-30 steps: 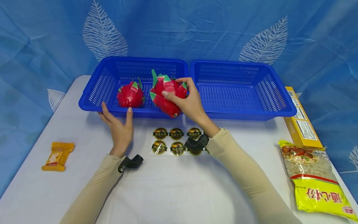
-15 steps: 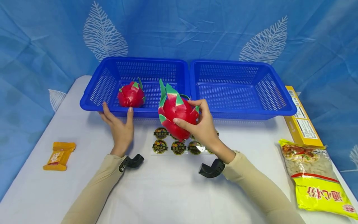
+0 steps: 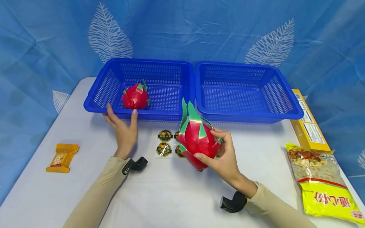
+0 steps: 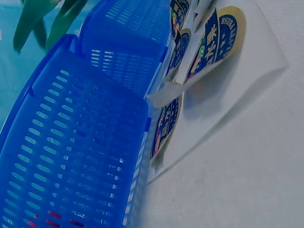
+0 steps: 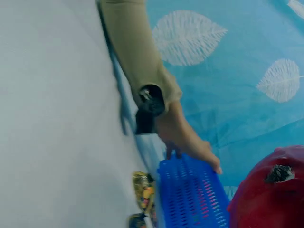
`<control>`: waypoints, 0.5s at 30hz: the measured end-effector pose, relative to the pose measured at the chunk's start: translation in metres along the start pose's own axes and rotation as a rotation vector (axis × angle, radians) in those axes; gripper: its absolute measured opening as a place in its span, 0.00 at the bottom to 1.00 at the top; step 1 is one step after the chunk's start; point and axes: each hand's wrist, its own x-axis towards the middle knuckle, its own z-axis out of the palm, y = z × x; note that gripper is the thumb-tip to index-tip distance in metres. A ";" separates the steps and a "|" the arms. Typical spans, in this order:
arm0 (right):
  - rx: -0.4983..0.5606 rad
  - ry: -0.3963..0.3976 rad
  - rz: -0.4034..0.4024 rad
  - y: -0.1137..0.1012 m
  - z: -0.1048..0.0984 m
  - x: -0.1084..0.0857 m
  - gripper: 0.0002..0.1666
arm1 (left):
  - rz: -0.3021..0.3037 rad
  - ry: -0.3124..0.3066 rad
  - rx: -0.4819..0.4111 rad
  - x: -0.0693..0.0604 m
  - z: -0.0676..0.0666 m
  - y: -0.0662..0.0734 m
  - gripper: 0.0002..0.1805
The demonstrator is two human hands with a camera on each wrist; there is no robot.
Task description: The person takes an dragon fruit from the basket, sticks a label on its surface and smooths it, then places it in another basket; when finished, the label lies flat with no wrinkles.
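In the head view my right hand (image 3: 228, 158) grips a red dragon fruit (image 3: 198, 142) with green leaf tips, thumb across its front, above the white table. The right wrist view shows the red fruit's (image 5: 268, 194) end. My left hand (image 3: 124, 133) touches the front rim of the left blue basket (image 3: 168, 116) with spread, mostly straight fingers; the right wrist view also shows this hand (image 5: 183, 135) at the basket (image 5: 190, 190). A second dragon fruit (image 3: 135, 97) lies inside that basket. Sheets of round stickers (image 3: 164, 148) lie partly behind the held fruit.
To the right of the left basket stands another blue basket (image 3: 251, 115). An orange packet (image 3: 61, 158) lies at the table's left. A yellow box (image 3: 310, 126) and a bag of noodles (image 3: 322, 180) lie along the right edge. Blue cloth hangs behind.
My right hand has brought the gripped dragon fruit from over the left basket toward the table's front and right, above the stickers. My left hand has stayed at the basket rim.
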 end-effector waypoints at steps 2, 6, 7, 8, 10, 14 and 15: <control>-0.017 0.019 -0.028 0.002 -0.002 -0.009 0.40 | 0.006 0.003 -0.002 0.000 -0.001 0.000 0.47; -0.015 0.037 -0.078 0.009 -0.004 -0.025 0.39 | 0.009 0.009 -0.007 0.000 -0.001 0.000 0.47; -0.011 0.042 -0.082 0.011 -0.005 -0.030 0.39 | 0.010 0.008 -0.006 0.000 0.000 -0.001 0.47; -0.002 0.047 -0.086 0.013 -0.005 -0.035 0.39 | 0.009 0.005 -0.006 -0.001 0.000 -0.001 0.47; 0.010 0.053 -0.083 0.016 -0.005 -0.044 0.39 | 0.010 0.000 -0.008 -0.001 0.001 -0.001 0.47; 0.036 0.030 -0.072 0.023 -0.004 -0.060 0.37 | 0.014 0.006 -0.011 -0.001 0.001 -0.002 0.47; 0.042 0.020 -0.061 0.025 -0.004 -0.063 0.36 | 0.014 0.008 -0.011 -0.001 0.001 -0.002 0.47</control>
